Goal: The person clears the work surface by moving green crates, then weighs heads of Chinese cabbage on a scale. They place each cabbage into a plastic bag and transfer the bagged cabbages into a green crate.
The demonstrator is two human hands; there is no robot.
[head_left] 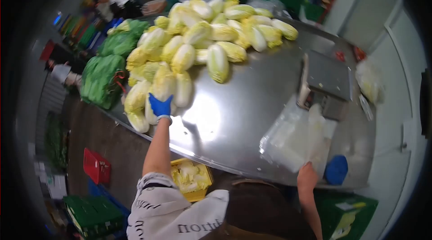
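My left hand (160,106), in a blue glove, is wrapped round the near end of a pale napa cabbage (164,82) at the front left of the pile. Its thumb and forefinger are spread on either side, and the other fingers are partly hidden. At the table's near right edge, my bare right hand (307,176) is closed on the lower end of a clear plastic bag (316,134). More clear plastic bags (288,138) lie flat just left of it. A blue glove-like bundle (336,169) rests beside that hand.
A pile of napa cabbages (198,33) covers the far left of the metal table (243,100). Green net sacks (103,80) stand along its left edge, and a weighing scale (326,78) at right. Below are a yellow crate (191,179) and red basket (96,166). Another person (119,1) is behind.
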